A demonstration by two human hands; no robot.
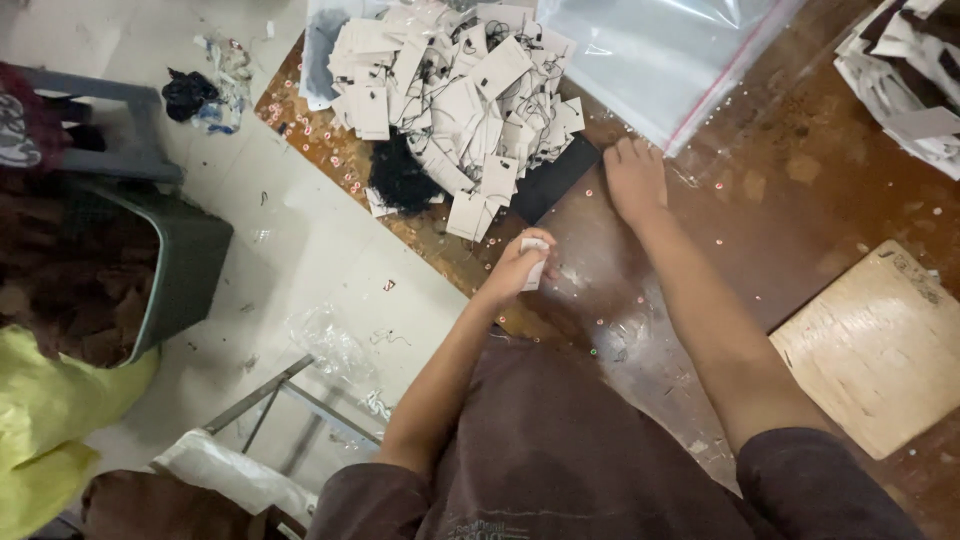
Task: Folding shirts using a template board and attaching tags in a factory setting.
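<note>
The left hand (pixel 518 268) was curled over the brown table (pixel 760 230) near its front edge, its fingers (pixel 530 252) clamped on a small white tag (pixel 537 262) (only part of the card showed past the knuckles). The right hand (pixel 634 178) lay palm down on the table further in, fingers together and flat on the wood, holding nothing, just beside the corner of a black card (pixel 556 178) that stuck out from under the heap. That heap of white tags (pixel 450 90) with thin black strings spread over the far part of the table, and a dark tangle of strings (pixel 402 178) lay at its near left edge. A clear plastic zip bag (pixel 650 55) lay at the top of the view, its red-lined edge close to the right hand. A second pile of tags (pixel 905 75) sat at the far right, well apart from both hands. A pale wooden board (pixel 880 345) rested on the table to the right of the right forearm. Small pink rings (pixel 340 160) were scattered across the wood. Off the table to the left, a grey plastic stool (pixel 185 265) stood on the pale floor (pixel 290 250).
</note>
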